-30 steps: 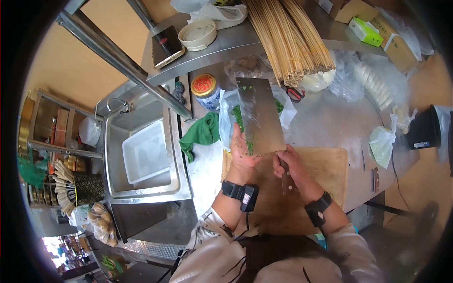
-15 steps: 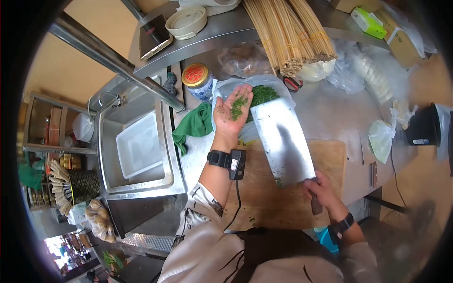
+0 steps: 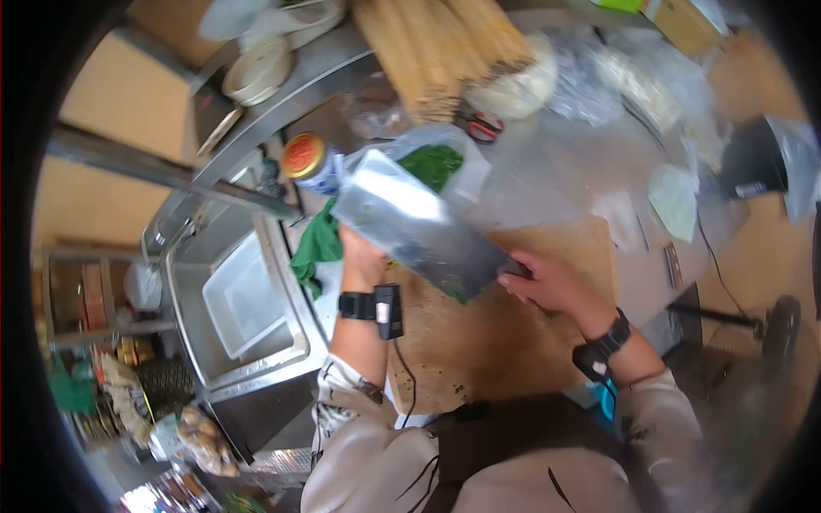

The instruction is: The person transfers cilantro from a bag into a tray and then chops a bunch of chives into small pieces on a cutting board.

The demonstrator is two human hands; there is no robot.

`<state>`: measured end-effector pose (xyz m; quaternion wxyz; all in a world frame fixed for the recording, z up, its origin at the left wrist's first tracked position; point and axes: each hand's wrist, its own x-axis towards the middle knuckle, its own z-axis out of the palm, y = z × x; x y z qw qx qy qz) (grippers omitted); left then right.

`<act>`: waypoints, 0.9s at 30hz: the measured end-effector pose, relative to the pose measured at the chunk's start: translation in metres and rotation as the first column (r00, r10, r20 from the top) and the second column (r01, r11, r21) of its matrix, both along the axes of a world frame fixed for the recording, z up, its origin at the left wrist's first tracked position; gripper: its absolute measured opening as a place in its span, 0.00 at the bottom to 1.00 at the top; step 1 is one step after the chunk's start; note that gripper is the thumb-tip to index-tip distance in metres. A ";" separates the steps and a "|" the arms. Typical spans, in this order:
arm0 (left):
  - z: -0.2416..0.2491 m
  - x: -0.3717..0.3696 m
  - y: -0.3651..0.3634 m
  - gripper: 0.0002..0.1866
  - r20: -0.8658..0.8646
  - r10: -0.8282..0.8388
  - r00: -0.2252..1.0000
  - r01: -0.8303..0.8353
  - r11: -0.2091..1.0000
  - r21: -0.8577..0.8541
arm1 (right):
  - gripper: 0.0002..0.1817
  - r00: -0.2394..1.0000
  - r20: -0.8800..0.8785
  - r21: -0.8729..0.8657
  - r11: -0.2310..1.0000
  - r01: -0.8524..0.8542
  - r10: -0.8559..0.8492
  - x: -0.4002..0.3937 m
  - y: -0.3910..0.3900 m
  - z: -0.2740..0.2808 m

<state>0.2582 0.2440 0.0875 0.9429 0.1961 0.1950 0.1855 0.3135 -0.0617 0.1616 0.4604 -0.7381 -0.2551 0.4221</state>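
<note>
My right hand [image 3: 545,282] is closed around the handle of a broad cleaver [image 3: 415,224], over the wooden cutting board [image 3: 487,350]. The blade points to the upper left and crosses in front of my left hand [image 3: 363,255], hiding its fingers. Green bits cling to the blade's lower edge near the handle. Just beyond the blade, a pile of chopped green herbs [image 3: 438,162] lies in an opened plastic bag [image 3: 472,175]. A few green specks dot the near part of the board.
Left of the board are a green cloth [image 3: 318,248], a blue-and-white jar [image 3: 312,162] and a sink [image 3: 295,346] containing a white tub [image 3: 248,295]. Bundled sticks [image 3: 436,51] and red-handled scissors [image 3: 484,128] lie at the back. A black bin [image 3: 754,162] stands to the right.
The cleaver has swung leftward, and its blade now covers my left hand, which earlier lay palm up with herb bits on it. The view has shifted and blurred.
</note>
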 end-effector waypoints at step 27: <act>-0.026 0.029 0.016 0.20 -0.047 0.569 0.821 0.571 -0.816 0.084 | 0.16 0.801 -0.037 0.027 0.800 0.599 -0.598 -0.084 -0.166 -0.103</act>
